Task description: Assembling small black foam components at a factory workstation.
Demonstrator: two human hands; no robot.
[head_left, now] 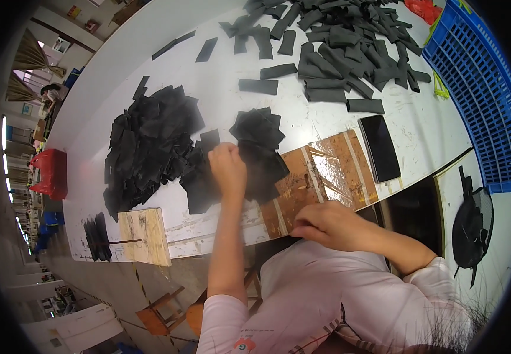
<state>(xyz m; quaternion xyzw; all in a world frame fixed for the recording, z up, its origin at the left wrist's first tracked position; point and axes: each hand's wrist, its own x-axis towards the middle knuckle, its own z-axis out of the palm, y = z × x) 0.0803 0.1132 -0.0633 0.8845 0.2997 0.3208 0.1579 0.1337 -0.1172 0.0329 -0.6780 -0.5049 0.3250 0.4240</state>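
Observation:
My left hand [228, 170] is over the black fabric pieces at the middle of the table, its fingers curled together. A small dark fabric piece [210, 138] shows at its fingertips and looks pinched there. To its left lies a large loose heap of black fabric pieces [155, 141]; to its right is a smaller stack of black fabric pieces [258, 128]. My right hand [326, 224] is closed at the near edge of a brown wooden board [295, 168] partly covered with clear tape. What its fingers hold, if anything, is hidden.
Folded dark fabric strips [338, 59] pile up at the far side. A black phone [379, 147] lies beside the board. A blue plastic crate [473, 88] stands at right. A wooden block with a rod [149, 236] sits at the near left edge, by a red bag [50, 172].

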